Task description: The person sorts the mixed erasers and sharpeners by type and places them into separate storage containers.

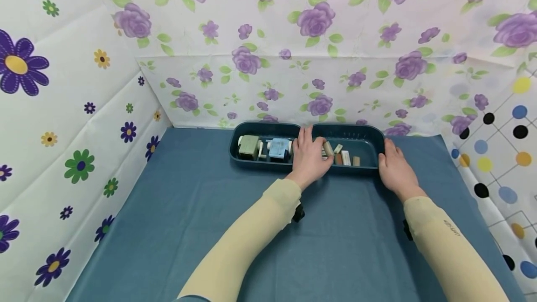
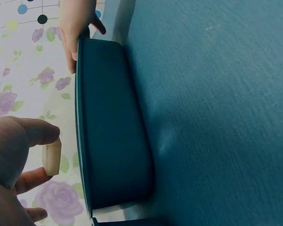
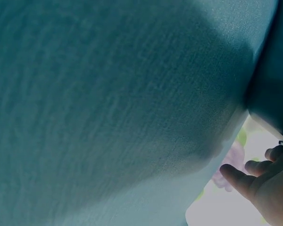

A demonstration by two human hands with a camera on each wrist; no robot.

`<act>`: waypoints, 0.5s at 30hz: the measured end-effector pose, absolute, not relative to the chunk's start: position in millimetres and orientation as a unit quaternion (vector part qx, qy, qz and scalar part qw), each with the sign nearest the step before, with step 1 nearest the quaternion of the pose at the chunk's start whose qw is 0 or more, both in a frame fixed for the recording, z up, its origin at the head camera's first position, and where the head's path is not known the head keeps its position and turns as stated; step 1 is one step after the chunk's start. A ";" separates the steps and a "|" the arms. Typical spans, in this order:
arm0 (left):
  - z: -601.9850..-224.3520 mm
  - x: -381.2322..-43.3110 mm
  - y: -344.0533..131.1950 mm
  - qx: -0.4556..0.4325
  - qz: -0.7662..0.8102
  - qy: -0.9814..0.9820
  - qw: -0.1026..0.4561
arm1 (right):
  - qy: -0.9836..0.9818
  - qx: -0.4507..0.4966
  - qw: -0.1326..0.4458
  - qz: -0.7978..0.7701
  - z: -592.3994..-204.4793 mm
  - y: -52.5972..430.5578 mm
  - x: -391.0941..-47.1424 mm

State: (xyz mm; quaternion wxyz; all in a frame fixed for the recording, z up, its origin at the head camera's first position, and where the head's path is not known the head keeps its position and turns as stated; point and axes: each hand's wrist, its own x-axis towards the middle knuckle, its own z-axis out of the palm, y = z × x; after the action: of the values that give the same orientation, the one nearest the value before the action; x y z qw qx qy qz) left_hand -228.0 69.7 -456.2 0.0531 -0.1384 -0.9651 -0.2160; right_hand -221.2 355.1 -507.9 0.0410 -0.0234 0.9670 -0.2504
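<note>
My left hand is over the right-hand dark teal tray, pinching a small tan wooden block between thumb and fingertip. In the head view, part of this block shows beside the thumb. Several small wooden pieces lie in that tray, among them a white-topped block and a light brown block. At the tray's right end, my right hand rests along the outer wall, its fingers fairly straight. In the right wrist view, those fingers reach beside the tray's dark side.
The left-hand tray adjoins this one and contains a green toy vehicle and a blue toy vehicle, both with white parts. A blue-grey cloth covers the table. Behind the trays hangs a flower-patterned sheet.
</note>
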 end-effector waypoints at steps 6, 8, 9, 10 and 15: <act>-461.4 -236.5 80.1 -0.141 -0.201 -0.969 0.039 | 0.967 -0.022 0.040 -0.250 -509.0 355.9 -221.5; -463.2 -239.3 84.1 -0.144 -0.193 -0.970 0.035 | 0.967 -0.021 0.039 -0.250 -509.4 355.9 -221.8; -463.8 -240.7 85.9 -0.145 -0.189 -0.971 0.033 | 0.967 -0.020 0.038 -0.250 -509.4 355.6 -221.8; -464.2 -242.1 87.7 -0.144 -0.184 -0.972 0.031 | 0.967 -0.020 0.038 -0.250 -509.6 355.6 -221.9; -464.1 -248.3 96.5 -0.144 -0.159 -0.976 0.027 | 0.967 -0.020 0.036 -0.250 -508.4 355.1 -221.1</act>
State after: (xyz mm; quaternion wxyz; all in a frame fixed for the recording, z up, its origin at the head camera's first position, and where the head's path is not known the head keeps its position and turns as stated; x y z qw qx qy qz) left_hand -248.3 96.5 -464.1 0.0267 -0.1442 -0.9763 -0.1594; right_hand -221.1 355.1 -508.4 0.0357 -0.0202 0.9674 -0.2499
